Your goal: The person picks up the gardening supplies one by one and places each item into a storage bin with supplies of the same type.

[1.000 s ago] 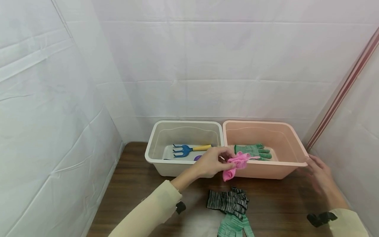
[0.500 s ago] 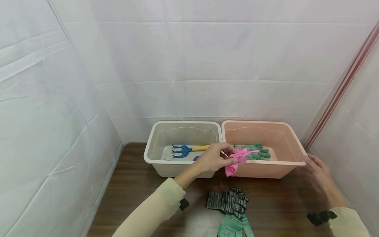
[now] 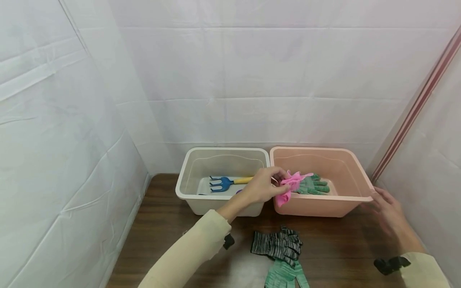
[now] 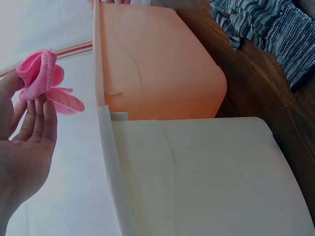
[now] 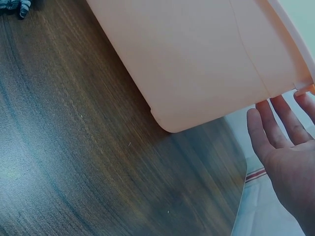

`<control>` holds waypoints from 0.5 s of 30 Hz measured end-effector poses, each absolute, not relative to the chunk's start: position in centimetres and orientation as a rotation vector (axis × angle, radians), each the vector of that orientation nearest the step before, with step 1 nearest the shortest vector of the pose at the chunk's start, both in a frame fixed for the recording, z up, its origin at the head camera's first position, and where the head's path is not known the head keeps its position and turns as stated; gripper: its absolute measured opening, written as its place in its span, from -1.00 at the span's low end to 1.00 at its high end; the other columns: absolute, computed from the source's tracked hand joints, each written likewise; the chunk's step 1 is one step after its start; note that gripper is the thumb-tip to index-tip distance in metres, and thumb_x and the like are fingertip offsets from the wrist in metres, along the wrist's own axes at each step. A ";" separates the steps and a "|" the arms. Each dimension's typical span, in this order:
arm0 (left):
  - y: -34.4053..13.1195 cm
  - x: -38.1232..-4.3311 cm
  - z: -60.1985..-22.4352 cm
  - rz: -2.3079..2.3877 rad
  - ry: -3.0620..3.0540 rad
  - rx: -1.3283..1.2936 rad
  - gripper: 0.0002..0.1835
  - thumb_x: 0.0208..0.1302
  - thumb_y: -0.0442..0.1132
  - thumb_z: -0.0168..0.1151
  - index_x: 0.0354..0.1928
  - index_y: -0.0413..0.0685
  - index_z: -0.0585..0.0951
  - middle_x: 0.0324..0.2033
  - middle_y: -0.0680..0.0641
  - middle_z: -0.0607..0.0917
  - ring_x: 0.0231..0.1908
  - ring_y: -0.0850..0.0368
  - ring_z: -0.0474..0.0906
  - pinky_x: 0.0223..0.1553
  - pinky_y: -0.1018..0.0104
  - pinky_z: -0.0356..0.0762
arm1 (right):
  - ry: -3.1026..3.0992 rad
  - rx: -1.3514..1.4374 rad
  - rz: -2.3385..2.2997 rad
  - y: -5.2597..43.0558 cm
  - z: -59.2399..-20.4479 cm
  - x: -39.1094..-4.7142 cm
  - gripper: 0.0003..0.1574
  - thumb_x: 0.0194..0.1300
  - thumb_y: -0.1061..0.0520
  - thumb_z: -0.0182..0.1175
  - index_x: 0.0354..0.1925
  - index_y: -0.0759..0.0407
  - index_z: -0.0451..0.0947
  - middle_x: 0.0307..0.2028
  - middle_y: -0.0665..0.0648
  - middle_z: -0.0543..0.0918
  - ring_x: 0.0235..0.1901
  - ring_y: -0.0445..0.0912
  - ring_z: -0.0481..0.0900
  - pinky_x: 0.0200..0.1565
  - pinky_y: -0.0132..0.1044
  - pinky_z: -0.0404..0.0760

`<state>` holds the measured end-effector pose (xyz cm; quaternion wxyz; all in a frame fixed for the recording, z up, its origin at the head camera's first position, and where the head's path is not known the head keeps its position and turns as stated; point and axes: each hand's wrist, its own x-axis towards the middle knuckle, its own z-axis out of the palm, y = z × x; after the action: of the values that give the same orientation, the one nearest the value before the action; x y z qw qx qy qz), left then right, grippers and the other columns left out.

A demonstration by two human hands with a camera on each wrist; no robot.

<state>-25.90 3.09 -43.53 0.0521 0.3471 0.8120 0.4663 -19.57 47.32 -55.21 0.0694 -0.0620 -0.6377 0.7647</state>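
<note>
My left hand [image 3: 264, 187] pinches a pink knit glove [image 3: 291, 185] over the front left part of the peach bin [image 3: 349, 172]. In the left wrist view the glove [image 4: 42, 76] hangs bunched, its cuff between thumb and fingers and its finger ends dangling. A green glove [image 3: 313, 186] lies in the peach bin, partly hidden by the pink one. My right hand [image 3: 390, 212] touches that bin's right end at the rim. In the right wrist view its fingers [image 5: 283, 120] are nearly straight, with tips against the outer wall just below the rim.
Left of the peach bin stands an off-white bin [image 3: 201, 204], holding a blue hand fork [image 3: 223, 184] with a yellow handle and a partly hidden purple item. A black-and-grey glove [image 3: 277, 245] overlaps a green glove [image 3: 282, 275] on the wooden table [image 3: 158, 224]. White sheets surround the table.
My left hand has carried the pink glove forward and slightly right, from the front rim to over the peach bin. The right hand stays at the rim.
</note>
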 end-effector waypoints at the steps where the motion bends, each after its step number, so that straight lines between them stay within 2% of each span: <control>1: 3.2 -26.0 -43.5 1.425 2.474 1.052 -0.77 0.38 -0.22 0.49 -0.01 -0.11 0.70 -0.21 0.05 0.71 -0.18 0.27 0.61 -0.02 0.43 0.67 | -1.921 -0.185 2.302 47.4 -55.3 -19.6 -0.64 0.63 0.10 0.18 0.29 0.09 0.55 0.00 -0.24 0.74 -0.04 -0.33 0.74 -0.12 -0.34 0.75; 7: 3.5 -27.0 -43.8 1.475 2.477 1.020 -0.79 0.40 -0.25 0.47 -0.01 -0.13 0.70 -0.22 0.04 0.72 -0.20 0.28 0.62 -0.08 0.49 0.64 | -1.919 -0.194 2.307 47.5 -55.5 -19.8 -0.62 0.63 0.11 0.17 0.31 0.11 0.55 0.01 -0.23 0.74 -0.04 -0.32 0.74 -0.13 -0.35 0.75; 15: 4.1 -28.1 -44.1 1.493 2.501 0.958 -0.79 0.42 -0.24 0.44 0.01 -0.12 0.70 -0.22 0.04 0.72 -0.21 0.27 0.62 -0.13 0.48 0.64 | -1.923 -0.171 2.303 47.6 -55.6 -19.7 -0.67 0.65 0.13 0.14 0.28 0.06 0.57 0.00 -0.24 0.74 -0.04 -0.33 0.73 -0.13 -0.36 0.74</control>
<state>-28.07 4.14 -44.08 0.0375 0.3123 0.8150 0.4867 -19.66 47.62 -55.63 0.0683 -0.0568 -0.6384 0.7646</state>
